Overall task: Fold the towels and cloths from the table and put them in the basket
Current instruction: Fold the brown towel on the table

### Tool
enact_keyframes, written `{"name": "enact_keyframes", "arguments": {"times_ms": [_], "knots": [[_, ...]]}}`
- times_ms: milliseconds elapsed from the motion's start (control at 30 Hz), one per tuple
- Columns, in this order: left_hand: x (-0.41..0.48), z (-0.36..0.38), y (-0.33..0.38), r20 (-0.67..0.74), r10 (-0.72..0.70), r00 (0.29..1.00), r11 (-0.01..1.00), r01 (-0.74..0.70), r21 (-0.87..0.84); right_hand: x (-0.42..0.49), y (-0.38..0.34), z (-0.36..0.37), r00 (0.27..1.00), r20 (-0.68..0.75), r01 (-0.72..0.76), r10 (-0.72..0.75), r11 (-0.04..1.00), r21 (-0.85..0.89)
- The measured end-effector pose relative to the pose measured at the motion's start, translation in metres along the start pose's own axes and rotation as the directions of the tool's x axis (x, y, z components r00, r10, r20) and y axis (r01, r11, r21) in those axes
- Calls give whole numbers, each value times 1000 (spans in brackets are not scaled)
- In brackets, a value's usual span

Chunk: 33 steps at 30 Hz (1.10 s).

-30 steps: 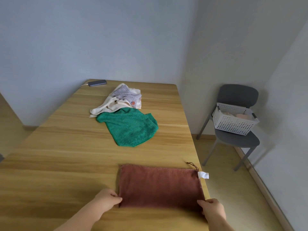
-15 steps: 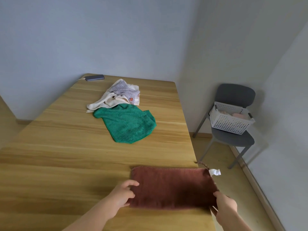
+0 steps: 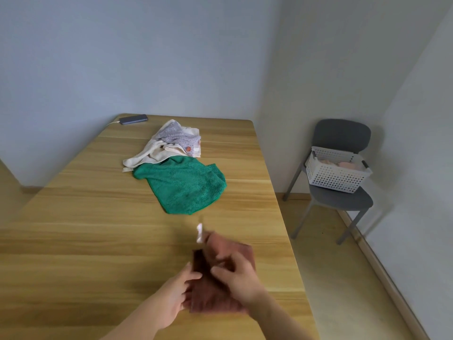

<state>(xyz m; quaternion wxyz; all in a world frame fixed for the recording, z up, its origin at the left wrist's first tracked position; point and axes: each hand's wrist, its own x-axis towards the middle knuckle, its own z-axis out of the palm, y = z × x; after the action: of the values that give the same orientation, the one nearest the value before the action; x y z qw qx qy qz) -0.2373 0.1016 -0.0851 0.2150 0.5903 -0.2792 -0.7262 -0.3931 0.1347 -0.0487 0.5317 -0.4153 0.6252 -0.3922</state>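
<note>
Folding is the step in hand, I'd say. At the near edge of the table (image 3: pixel 98 241) the brown towel (image 3: pixel 213 299) lies bunched into a narrow, half-doubled shape with both hands on it. The left hand (image 3: pixel 175 296) holds its nine o'clock edge, thumb on top and fingers curled at the hem. The right hand (image 3: pixel 241 278) reaches across from three o'clock, fingers curled into a turned-over flap, though motion blur makes the exact grip hard to read. A small white tag (image 3: pixel 199 233) sticks up at the towel's twelve o'clock corner. Further up the table, at roughly eleven o'clock from the hands, a green towel (image 3: pixel 188 185) lies spread and unfolded. Touching its far edge sits a crumpled heap of cream and patterned cloths (image 3: pixel 171 143). A phone (image 3: pixel 133 119) rests at the far edge. Off the table at about two o'clock, well apart, the white basket (image 3: pixel 335 179) stands on a grey chair (image 3: pixel 343 136) with something pale in it. Next, to my eye, the flap needs laying flat and its edges squaring before the bundle goes to the basket.
</note>
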Motion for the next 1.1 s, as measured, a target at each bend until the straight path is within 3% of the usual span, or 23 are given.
{"name": "enact_keyframes", "arguments": {"times_ms": [67,100,233,333,533,667,800,933,1100], "knots": [[5,-2,-2,-15,-27,1000,1000,27,-1,-7,3,8,979,181,-83,91,995,-56],[7,-2,-2,-32,-31,999,1000,31,-3,-8,7,8,977,185,-97,111,992,-80],[6,3,-2,-111,-7,994,999,12,47,-5,19,-8,995,-79,-85,64,947,-310],[6,6,-3,-171,32,985,996,-18,83,-6,28,-24,981,-180,-137,68,905,-403],[1,14,3,-142,38,989,987,-15,159,-12,49,-41,970,-217,-209,110,832,-514],[0,13,4,-193,69,979,938,2,346,-16,51,-42,978,-150,-207,148,806,-555],[3,11,2,-191,49,980,951,13,310,-21,50,-45,990,-39,-127,133,767,-629],[3,9,1,-208,64,976,973,-14,232,-20,54,-49,987,-148,-138,65,821,-555],[5,3,3,-238,61,969,985,-20,170,-21,56,-53,978,-198,-173,73,813,-556]]}}
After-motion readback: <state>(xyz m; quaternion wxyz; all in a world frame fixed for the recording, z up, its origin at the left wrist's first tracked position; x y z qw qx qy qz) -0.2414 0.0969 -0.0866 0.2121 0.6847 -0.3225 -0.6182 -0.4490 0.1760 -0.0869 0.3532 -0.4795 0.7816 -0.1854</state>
